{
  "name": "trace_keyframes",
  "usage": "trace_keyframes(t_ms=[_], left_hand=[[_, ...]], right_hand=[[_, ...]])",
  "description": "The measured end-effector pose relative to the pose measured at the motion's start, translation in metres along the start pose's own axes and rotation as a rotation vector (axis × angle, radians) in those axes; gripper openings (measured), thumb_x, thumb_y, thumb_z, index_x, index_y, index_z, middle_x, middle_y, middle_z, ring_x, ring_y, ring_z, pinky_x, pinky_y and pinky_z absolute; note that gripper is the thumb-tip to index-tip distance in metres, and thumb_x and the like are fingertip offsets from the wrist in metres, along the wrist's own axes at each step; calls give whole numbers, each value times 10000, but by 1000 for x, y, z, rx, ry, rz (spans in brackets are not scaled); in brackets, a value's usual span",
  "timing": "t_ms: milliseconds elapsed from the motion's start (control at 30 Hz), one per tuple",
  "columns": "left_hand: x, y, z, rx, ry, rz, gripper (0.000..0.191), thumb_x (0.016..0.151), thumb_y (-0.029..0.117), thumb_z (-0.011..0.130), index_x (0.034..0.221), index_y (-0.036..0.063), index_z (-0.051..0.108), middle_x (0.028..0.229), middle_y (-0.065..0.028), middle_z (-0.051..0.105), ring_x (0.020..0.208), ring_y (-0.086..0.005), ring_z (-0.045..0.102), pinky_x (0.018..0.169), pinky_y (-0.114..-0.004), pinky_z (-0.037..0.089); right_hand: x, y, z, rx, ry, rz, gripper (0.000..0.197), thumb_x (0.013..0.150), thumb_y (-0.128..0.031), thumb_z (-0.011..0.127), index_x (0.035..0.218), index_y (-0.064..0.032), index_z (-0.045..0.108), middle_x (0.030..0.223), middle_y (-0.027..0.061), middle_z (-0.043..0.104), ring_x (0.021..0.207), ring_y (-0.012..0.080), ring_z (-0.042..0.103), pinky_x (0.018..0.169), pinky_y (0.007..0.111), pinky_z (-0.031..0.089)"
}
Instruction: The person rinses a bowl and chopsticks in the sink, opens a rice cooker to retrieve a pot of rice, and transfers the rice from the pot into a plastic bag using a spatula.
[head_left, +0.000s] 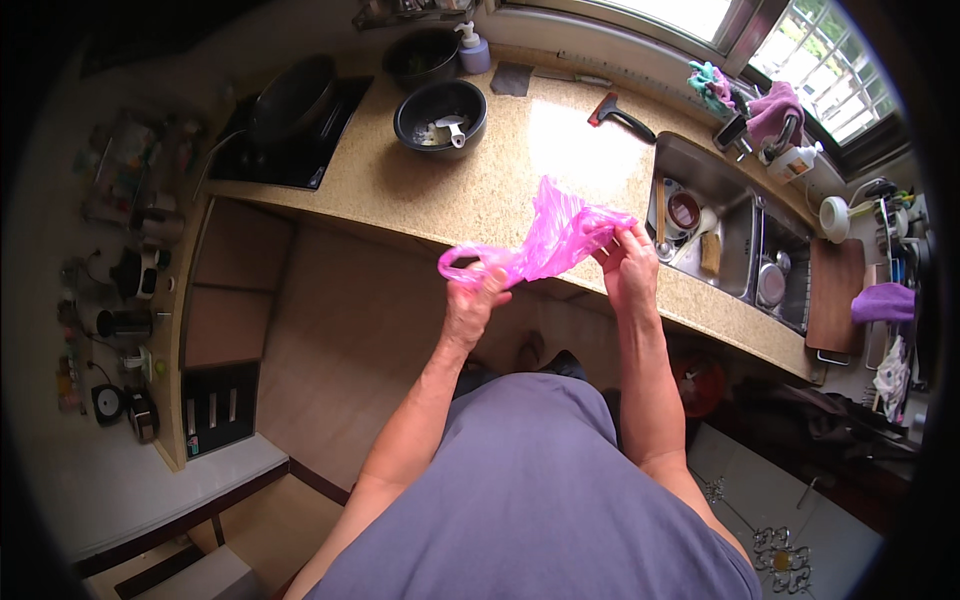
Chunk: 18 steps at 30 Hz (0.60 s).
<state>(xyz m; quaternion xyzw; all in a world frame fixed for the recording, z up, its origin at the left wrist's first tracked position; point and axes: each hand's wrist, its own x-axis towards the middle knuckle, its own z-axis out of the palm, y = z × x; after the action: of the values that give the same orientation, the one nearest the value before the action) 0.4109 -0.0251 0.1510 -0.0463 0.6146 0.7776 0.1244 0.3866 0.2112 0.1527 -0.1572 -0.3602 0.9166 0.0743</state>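
Note:
A thin pink plastic bag (556, 229) is stretched between my hands, over the front edge of the speckled countertop (420, 202). My left hand (476, 300) grips its handle end, with a loop of the bag standing out past the fingers. With thumb and fingertips, my right hand (630, 262) pinches the bag's other end. Beyond the bag, a black bowl (405, 127) holds a white scoop (452, 129) and some whitish stuff.
A squeegee (626, 118) and a knife (592, 79) lie towards the window. On the right, the steel sink (739, 225) holds dishes, chopsticks and a sponge. At the left a wok (292, 97) sits on the black hob (300, 169). A purple pump bottle (474, 54) stands behind the bowls.

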Motion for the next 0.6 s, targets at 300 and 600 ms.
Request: trace_keyframes(t_ms=[300,600], left_hand=[[63,77,29,645,-64,418,892,766,369,808,1429,-33,367,1345,-256,525,1163,-287,599,952,-389,516],[109,50,23,1069,-140,674,156,834,103,681,962,24,723,817,-162,709,702,-208,702,659,-328,535]], right_hand=[[18,-29,37,-246,-215,-75,271,1006,-107,468,1219,32,560,1021,132,672,898,229,693,885,361,548],[40,-69,19,-103,-85,-71,266,968,-34,403,1144,12,597,894,95,629,781,140,607,702,269,527]])
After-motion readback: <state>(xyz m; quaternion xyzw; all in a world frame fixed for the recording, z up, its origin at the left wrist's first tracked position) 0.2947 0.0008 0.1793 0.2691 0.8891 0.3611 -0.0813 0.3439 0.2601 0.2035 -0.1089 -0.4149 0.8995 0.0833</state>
